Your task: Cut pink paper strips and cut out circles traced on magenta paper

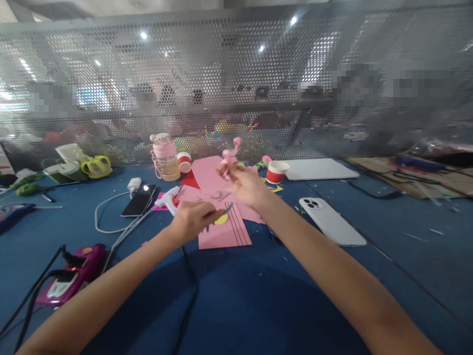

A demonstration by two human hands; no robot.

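Note:
My right hand (246,185) is raised over the pink paper, its fingers closed on a pink curled craft piece (231,153) with rounded ends; motion blurs the fingertips. Lower and to the left, my left hand (192,219) pinches a thin grey-green strip (229,207) that points up to the right. Beneath it lies a pink sheet (221,239) with dark parallel lines and a yellow round patch (221,219). A larger pink paper (207,172) spreads behind both hands. Beside the left hand rests a white glue gun (170,199).
A pink-lidded bottle (165,155) and red-and-white paper cups (277,172) stand at the back, before a perforated metal screen (221,74). A black phone (139,200), a white phone (332,222) and a closed white laptop (320,169) lie around. Cables run to a purple power strip (74,276).

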